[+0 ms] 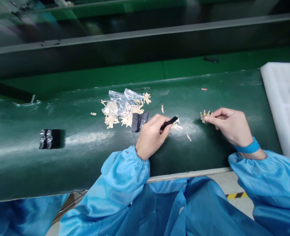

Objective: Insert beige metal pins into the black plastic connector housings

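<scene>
My left hand (151, 137) is shut on a slim black plastic part (169, 123), just next to a pair of dark perforated blocks (138, 122). Pinched in my right hand (229, 129) is a small bunch of cream strips (205, 116). A blue wrist strap (248, 146) circles that wrist. Further cream strips (127, 115) lie heaped around clear plastic bags (125, 101) beyond my left hand, and a few lie loose near it.
The hands work over a green belt (91, 164). Two black metal-clipped parts (46, 139) lie at its left. White foam tray (282, 98) with dark slots stands at right. A grey rail (145, 32) runs behind.
</scene>
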`<state>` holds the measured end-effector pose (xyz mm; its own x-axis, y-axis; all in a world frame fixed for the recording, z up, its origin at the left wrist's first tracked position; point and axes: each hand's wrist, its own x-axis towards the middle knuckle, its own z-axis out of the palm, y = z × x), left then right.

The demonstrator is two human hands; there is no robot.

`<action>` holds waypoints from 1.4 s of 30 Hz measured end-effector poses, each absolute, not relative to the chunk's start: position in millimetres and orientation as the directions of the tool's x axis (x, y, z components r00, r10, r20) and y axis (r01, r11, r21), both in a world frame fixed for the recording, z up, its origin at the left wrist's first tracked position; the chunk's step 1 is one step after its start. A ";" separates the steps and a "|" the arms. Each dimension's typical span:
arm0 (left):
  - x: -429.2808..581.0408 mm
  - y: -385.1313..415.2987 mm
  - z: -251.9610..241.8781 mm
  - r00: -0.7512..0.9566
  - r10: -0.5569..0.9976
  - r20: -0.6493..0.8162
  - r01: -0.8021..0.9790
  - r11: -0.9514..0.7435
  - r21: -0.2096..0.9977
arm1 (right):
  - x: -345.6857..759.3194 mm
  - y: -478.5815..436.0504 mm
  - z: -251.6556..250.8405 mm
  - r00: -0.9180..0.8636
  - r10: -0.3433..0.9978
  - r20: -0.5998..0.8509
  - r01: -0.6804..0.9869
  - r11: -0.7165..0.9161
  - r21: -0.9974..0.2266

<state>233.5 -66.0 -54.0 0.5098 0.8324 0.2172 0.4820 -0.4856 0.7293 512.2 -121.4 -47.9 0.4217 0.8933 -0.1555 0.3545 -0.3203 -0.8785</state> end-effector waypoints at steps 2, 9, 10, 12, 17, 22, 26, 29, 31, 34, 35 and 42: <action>233.0 -66.2 -55.5 0.511 0.833 0.211 0.479 -0.480 0.735 | 512.7 -120.2 -47.7 0.440 0.893 -0.101 0.415 -0.301 -0.859; 232.4 -66.5 -59.2 0.517 0.818 0.251 0.460 -0.513 0.725 | 521.5 -121.0 -47.6 0.424 0.875 -0.234 0.299 -0.379 -0.876; 232.5 -66.4 -59.3 0.517 0.816 0.258 0.459 -0.518 0.721 | 522.6 -121.3 -48.2 0.402 0.877 -0.265 0.252 -0.384 -0.888; 232.7 -66.1 -59.7 0.518 0.815 0.261 0.459 -0.522 0.719 | 523.7 -121.9 -49.0 0.349 0.882 -0.317 0.177 -0.394 -0.902; 232.7 -66.3 -60.3 0.514 0.817 0.260 0.455 -0.517 0.726 | 523.0 -123.5 -45.7 0.254 0.878 -0.407 0.064 -0.435 -0.898; 233.1 -66.4 -59.6 0.515 0.816 0.262 0.445 -0.515 0.732 | 522.0 -125.8 -43.1 0.173 0.875 -0.452 0.019 -0.462 -0.887; 233.8 -66.1 -60.3 0.514 0.819 0.255 0.444 -0.509 0.737 | 515.8 -125.1 -44.8 0.163 0.890 -0.427 0.018 -0.435 -0.900; 234.0 -66.2 -61.5 0.512 0.824 0.240 0.436 -0.491 0.754 | 510.9 -121.5 -46.1 0.151 0.909 -0.389 0.071 -0.403 -0.913; 233.9 -66.4 -61.7 0.507 0.830 0.231 0.435 -0.478 0.763 | 510.5 -118.9 -46.3 0.165 0.930 -0.329 0.178 -0.357 -0.917; 233.7 -66.5 -60.8 0.501 0.835 0.226 0.436 -0.470 0.767 | 513.7 -117.4 -45.3 0.195 0.972 -0.132 0.435 -0.206 -0.876; 233.7 -66.6 -60.4 0.502 0.835 0.225 0.436 -0.469 0.768 | 515.1 -117.7 -44.9 0.196 0.979 -0.053 0.528 -0.150 -0.836; 233.5 -66.7 -61.5 0.515 0.825 0.231 0.431 -0.483 0.762 | 515.2 -119.3 -49.6 0.236 0.972 -0.003 0.619 -0.152 -0.770</action>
